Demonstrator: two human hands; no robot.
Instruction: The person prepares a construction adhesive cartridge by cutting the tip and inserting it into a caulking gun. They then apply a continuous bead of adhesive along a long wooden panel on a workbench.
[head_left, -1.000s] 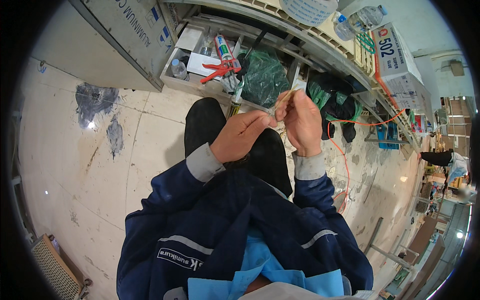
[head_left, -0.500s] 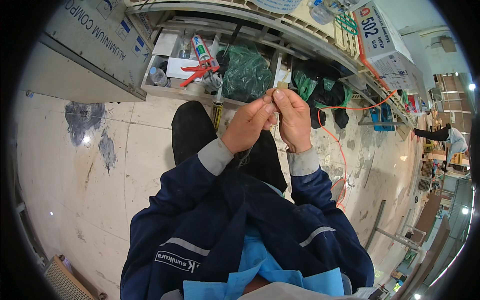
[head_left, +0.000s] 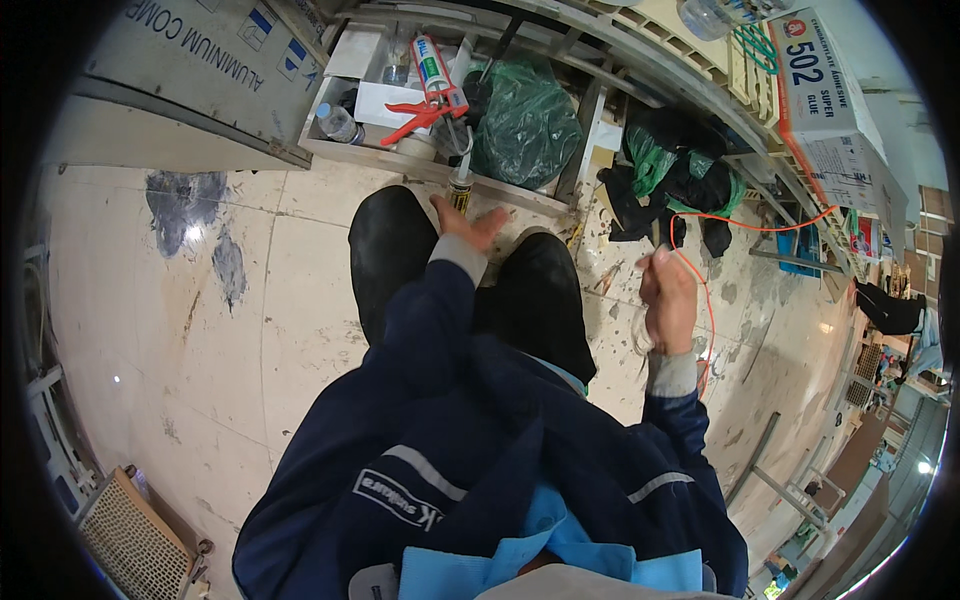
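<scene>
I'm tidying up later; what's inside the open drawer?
Inside the drawer I see a clear bottle, a red caulking gun and a green plastic bag. Whatever lies beneath the bag is covered; its contents can't be made out.

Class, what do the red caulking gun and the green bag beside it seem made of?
Red caulking gun: smooth, even colour suggests painted metal or plastic; I can't tell which. Green bag: probably thin, glossy plastic film, given its wrinkles and highlights.
</scene>
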